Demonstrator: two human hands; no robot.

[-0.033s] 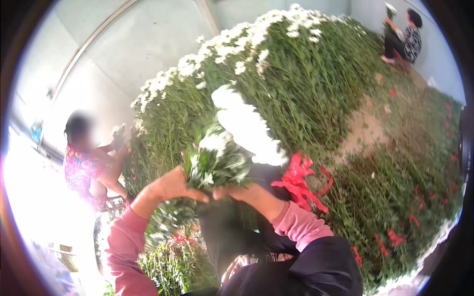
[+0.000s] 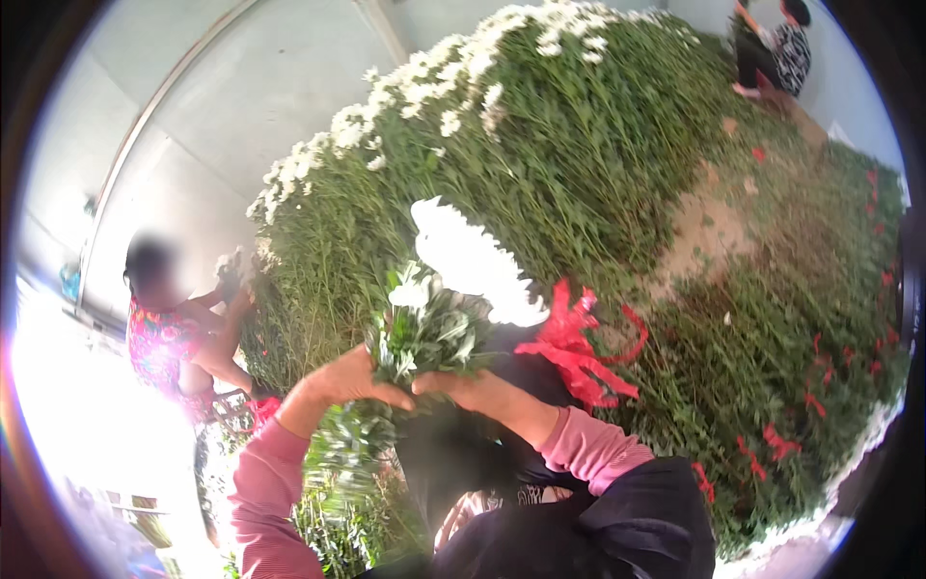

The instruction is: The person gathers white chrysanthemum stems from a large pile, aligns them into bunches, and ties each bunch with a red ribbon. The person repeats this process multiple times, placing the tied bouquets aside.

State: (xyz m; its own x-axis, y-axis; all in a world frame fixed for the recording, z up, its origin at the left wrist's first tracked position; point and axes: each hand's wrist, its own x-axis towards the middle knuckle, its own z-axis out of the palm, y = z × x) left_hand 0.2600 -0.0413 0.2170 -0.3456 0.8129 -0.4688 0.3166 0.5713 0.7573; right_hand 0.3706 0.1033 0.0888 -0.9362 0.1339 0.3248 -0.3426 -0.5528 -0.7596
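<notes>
In front of my lap I hold a bunch of white chrysanthemums (image 2: 429, 333), its flower heads up and its leafy stems hanging below. My left hand (image 2: 352, 376) is closed round its left side and my right hand (image 2: 473, 391) round its right side. The two thumbs almost meet at the front, while most of the fingers are hidden behind the leaves. The large white heads at the top are overexposed. Leaves under my left hand are smeared by motion. Red ribbon strips (image 2: 584, 347) lie just right of the bunch, over my leg.
A tall heap of white chrysanthemums (image 2: 540, 125) leans along the wall. Cut greenery (image 2: 733, 396) with red ribbon pieces covers the floor at right. One person (image 2: 169, 328) sits at left holding flowers; another person (image 2: 786, 58) sits at far right. More leafy stems (image 2: 357, 521) lie below my left forearm.
The bunch has turned slightly between my hands, its heads now sharper and a little lower. Both hands keep their grip. The whole view has shifted a little.
</notes>
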